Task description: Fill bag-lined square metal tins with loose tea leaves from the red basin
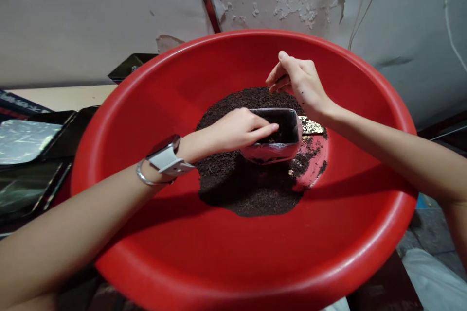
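Observation:
Dark, loose, tea-like shreds (251,201) lie heaped in the bottom of a large red plastic tub (233,248). Above the heap is an open bag with clear, crinkled plastic sides (272,153) and a dark inside. My left hand (248,129) grips its left side, a finger reaching over the mouth. Over the tub's far right part, my right hand (301,80) is raised with fingers loosely bent and apart, nothing visible in them. Below it, a flat gold-coloured piece (312,125) sprinkled with shreds sits beside the bag, partly hidden.
Behind the tub is a white wall (109,14) with peeling paint, hanging cords and a dark red upright bar (211,9). Dark trays or boxes (32,170), one with a silvery sheet (27,141), stand at the left. Pale cloth (434,277) shows at lower right.

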{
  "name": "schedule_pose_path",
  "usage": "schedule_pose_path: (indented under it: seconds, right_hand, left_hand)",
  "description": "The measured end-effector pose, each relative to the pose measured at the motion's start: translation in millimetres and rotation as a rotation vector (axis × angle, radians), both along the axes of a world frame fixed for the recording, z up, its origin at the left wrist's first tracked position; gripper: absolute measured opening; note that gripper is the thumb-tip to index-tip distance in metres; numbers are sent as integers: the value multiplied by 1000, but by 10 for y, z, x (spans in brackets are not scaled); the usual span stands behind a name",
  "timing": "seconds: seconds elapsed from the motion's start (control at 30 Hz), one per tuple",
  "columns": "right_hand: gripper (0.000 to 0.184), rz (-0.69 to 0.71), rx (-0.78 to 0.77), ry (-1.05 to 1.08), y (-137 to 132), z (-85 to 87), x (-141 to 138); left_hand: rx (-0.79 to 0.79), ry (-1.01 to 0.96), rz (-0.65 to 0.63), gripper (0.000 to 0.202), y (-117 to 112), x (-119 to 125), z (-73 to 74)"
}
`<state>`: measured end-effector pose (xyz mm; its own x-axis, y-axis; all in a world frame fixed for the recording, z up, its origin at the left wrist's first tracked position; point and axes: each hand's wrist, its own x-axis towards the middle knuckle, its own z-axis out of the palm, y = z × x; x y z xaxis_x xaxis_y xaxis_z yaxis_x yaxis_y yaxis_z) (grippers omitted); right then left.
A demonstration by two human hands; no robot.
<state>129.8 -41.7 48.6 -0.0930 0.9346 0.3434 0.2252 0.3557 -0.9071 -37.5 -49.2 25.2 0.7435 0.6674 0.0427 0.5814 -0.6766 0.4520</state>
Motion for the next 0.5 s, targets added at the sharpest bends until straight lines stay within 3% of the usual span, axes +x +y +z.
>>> schedule_pose_path:
  seconds: [0.13,0.3,0.4,0.5]
  right_hand:
    - [56,17,10,-18,-2,8,4]
    - [58,8,13,-14,-6,52,20]
    - [60,11,6,-9,-12,64,18]
    - [59,21,-4,-30,-3,43,16]
  left_hand:
    - [-18,117,-115,41,-12,12,-65]
    - [95,19,-261,38,35,-1,-97]
    - [38,70,-406,44,93,0,-115]
    - [-10,114,-465,44,156,17,-124]
